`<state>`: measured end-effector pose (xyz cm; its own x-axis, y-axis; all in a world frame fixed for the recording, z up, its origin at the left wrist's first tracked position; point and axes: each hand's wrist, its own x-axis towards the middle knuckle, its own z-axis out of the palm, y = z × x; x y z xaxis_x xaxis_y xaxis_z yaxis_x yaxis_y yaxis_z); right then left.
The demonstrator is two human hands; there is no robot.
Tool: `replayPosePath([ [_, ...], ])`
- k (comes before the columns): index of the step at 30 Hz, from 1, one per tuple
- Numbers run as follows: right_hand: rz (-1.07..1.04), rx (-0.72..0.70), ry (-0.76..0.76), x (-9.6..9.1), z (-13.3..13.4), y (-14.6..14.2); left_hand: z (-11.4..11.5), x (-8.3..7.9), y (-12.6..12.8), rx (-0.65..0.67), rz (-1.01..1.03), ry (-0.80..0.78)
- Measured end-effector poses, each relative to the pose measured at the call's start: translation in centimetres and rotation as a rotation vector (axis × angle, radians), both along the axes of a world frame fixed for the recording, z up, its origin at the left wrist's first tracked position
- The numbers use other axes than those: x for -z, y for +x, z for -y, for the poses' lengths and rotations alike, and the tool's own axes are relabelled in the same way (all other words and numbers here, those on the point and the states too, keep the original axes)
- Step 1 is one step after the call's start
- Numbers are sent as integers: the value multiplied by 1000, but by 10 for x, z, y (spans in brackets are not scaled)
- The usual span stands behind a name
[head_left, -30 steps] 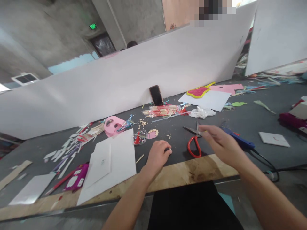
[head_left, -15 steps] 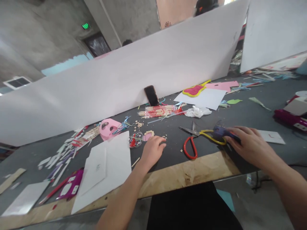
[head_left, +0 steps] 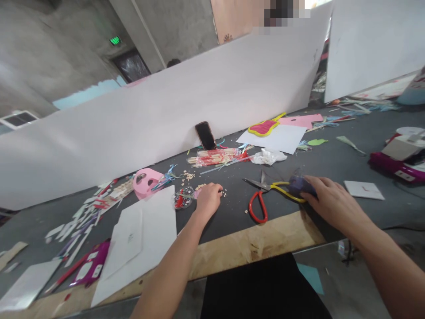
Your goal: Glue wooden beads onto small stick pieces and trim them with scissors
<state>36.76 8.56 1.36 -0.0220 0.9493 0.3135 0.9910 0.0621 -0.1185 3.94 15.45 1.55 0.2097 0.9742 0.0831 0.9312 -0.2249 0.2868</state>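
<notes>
My right hand [head_left: 327, 201] lies on the dark table [head_left: 332, 164] with its fingers wrapped over a blue glue gun [head_left: 300, 187]. Just left of it lie scissors with one red and one yellow handle [head_left: 260, 197]. My left hand [head_left: 208, 200] rests knuckles-up, fingers curled, on a scatter of small pale beads [head_left: 221, 192], beside a clear round dish [head_left: 182, 198]. What its fingers pinch, if anything, is hidden.
White paper sheets [head_left: 142, 235] lie front left, a pink mask [head_left: 144, 182] behind them. A phone [head_left: 206, 135] leans on the white partition [head_left: 166, 115]. A packet of sticks [head_left: 217, 156], crumpled tissue [head_left: 268, 156] and a magenta box [head_left: 396, 165] are around. Wooden table edge [head_left: 259, 243].
My right hand moved right from the scissors and closed over the glue gun. My left hand slid forward from the table's front onto the beads.
</notes>
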Motion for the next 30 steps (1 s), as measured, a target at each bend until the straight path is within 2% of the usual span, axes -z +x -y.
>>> replayPosePath([
  [5, -76, 16, -55, -6, -1, 0, 0, 0, 1, -36, 139, -17],
  [9, -202, 85, -8, -18, 5, -2, 5, -4, -3, -88, 357, -24],
  [13, -651, 59, 45, -32, 18, -17, 21, -8, 0, -138, 684, -80],
  [16, -972, -51, -89, -36, 32, -37, 40, -7, 11, -161, 972, -199],
  [19, -1154, -174, -223, -33, 46, -56, 59, -8, 23, -171, 1231, -317],
  [22, -1186, -240, -250, -29, 57, -69, 73, -11, 30, -176, 1416, -386],
  [27, -1107, -303, -197, -28, 65, -81, 83, -18, 33, -212, 1759, -548],
  [30, -1048, -327, -162, -27, 65, -83, 86, -19, 33, -233, 1832, -576],
])
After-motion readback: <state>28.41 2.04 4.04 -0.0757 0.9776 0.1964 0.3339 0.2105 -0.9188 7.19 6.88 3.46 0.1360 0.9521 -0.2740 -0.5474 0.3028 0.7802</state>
